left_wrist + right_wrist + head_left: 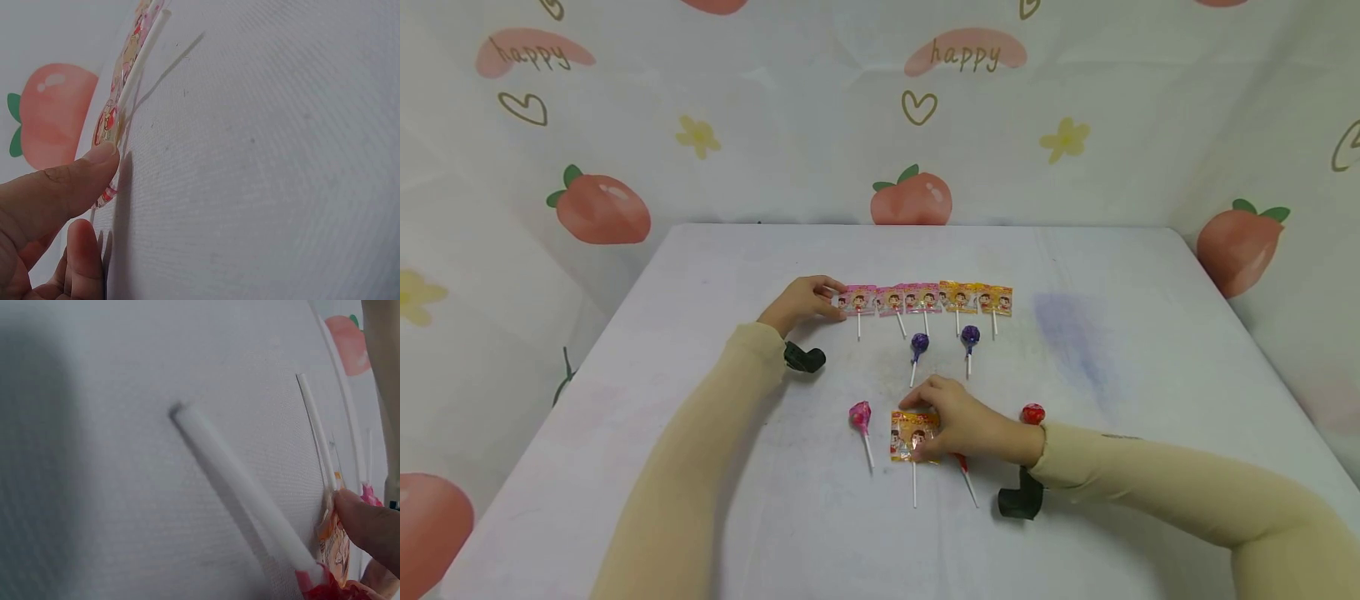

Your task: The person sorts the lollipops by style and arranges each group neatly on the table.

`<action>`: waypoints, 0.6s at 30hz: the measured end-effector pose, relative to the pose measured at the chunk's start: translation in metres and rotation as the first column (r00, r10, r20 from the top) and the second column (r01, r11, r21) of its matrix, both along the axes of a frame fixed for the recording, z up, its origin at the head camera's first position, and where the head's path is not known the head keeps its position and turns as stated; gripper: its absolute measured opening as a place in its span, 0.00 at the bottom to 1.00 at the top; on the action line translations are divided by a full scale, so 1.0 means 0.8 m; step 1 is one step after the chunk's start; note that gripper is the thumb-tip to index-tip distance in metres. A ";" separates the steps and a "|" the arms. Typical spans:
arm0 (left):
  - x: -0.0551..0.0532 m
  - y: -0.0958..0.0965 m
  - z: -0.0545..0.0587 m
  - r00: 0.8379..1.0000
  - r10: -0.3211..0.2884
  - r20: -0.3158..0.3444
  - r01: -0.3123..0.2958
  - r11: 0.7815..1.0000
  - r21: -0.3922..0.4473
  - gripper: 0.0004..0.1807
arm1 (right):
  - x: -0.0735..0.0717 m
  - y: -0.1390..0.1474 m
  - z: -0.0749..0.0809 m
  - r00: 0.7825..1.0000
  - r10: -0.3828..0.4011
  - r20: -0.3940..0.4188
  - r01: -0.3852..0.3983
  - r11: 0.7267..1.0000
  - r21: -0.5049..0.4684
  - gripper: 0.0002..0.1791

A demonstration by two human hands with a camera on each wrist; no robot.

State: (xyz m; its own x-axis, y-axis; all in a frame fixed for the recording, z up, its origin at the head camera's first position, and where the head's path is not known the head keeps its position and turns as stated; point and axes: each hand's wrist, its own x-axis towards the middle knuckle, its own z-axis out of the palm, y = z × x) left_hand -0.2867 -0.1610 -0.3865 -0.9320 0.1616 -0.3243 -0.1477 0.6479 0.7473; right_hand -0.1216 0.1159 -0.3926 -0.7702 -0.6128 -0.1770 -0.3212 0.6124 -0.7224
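My left hand (pixel 805 302) is at the left end of a row of flat wrapped lollipops and pinches the edge of the endmost pink-wrapped lollipop (pixel 860 298). In the left wrist view the thumb presses on that lollipop's wrapper (pixel 106 128). Nearer the front, my right hand (pixel 973 423) holds an orange-wrapped flat lollipop (pixel 904 437) between thumb and fingers, its white stick pointing to the front. A red lollipop (pixel 962 463) lies partly hidden beneath the right hand. Left of the held one lies a round pink lollipop (pixel 861 414).
More pink-wrapped (pixel 922 296) and orange-wrapped lollipops (pixel 958 296) continue the row to the right. Below it lie two round purple lollipops (pixel 920 342). A red lollipop head (pixel 1033 413) shows behind the right wrist. The white table (pixel 1120 275) meets a fruit-printed cloth (pixel 805 167) at the back.
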 end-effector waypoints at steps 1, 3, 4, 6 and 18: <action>0.000 0.000 0.000 1.000 -0.001 0.000 0.001 1.000 0.001 0.29 | 0.000 0.000 0.000 1.000 -0.002 -0.001 0.002 1.000 0.005 0.30; 0.000 0.000 0.000 1.000 -0.003 0.000 0.003 1.000 0.004 0.29 | 0.001 -0.001 0.001 1.000 -0.003 -0.005 0.003 1.000 0.012 0.30; 0.000 0.000 0.000 1.000 -0.004 0.000 0.004 1.000 0.003 0.30 | 0.001 -0.001 0.001 1.000 -0.002 -0.008 0.002 1.000 0.014 0.30; 0.000 0.000 0.000 1.000 -0.004 0.000 0.004 1.000 0.001 0.29 | 0.001 -0.002 0.001 1.000 0.000 -0.011 0.000 1.000 0.016 0.30; 0.000 0.001 -0.001 1.000 0.006 0.000 -0.006 1.000 0.000 0.29 | -0.005 -0.006 0.004 0.999 0.037 -0.029 -0.035 0.999 0.038 0.26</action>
